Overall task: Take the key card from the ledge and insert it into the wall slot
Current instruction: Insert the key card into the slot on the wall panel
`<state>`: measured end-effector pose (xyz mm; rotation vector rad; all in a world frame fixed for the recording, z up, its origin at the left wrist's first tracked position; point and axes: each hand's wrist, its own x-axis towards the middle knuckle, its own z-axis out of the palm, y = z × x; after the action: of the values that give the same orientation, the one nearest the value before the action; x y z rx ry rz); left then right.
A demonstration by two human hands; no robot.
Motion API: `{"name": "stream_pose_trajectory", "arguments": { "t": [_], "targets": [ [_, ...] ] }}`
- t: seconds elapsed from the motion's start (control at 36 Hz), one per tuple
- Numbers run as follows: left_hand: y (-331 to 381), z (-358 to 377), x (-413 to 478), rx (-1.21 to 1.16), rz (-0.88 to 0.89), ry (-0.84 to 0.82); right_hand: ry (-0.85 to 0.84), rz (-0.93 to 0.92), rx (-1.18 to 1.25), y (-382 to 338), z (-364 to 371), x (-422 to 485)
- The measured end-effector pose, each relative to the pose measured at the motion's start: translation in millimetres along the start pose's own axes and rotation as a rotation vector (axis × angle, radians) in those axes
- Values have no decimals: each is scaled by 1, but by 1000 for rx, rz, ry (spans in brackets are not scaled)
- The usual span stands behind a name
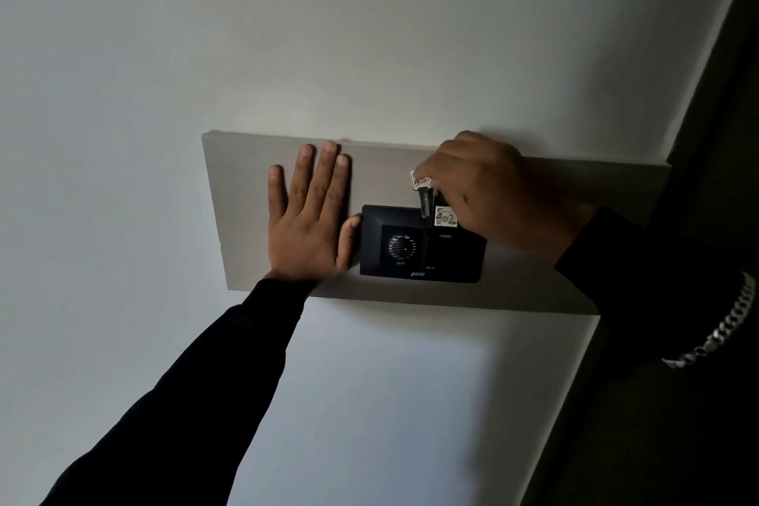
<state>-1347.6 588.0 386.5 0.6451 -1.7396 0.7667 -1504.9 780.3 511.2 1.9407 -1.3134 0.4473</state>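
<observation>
A black wall unit (pixel 415 263) with a round dial and a slot section sits on a pale grey wall panel (pixel 246 185). My right hand (pixel 488 193) grips the key card (pixel 445 216), whose white "402" label shows at the unit's top edge, above the slot section. A metal key (pixel 425 195) dangles on a ring beside the card. My left hand (pixel 312 214) lies flat on the panel with fingers spread, thumb touching the unit's left edge. The card's lower end is hidden, so its depth in the slot is unclear.
The white wall (pixel 328 33) surrounds the panel. A dark door frame or edge (pixel 706 94) runs along the right. A silver chain (pixel 723 325) hangs at the right over dark clothing.
</observation>
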Motion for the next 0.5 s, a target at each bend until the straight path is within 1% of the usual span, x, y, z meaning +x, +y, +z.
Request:
{"name": "stream_pose_trajectory", "arguments": {
  "t": [0.06,0.11,0.22,0.5],
  "targets": [
    [0,-2,0,-3,-4,-4,109,72,61,-5,6,-5],
    [1,-3,1,-10,-7,-13,208,189,121,-10,12,-8],
    [2,-6,1,-17,-15,-19,364,373,183,-19,21,-10],
    [3,-7,1,-25,-20,-25,524,630,321,-28,29,1]
  ]
}}
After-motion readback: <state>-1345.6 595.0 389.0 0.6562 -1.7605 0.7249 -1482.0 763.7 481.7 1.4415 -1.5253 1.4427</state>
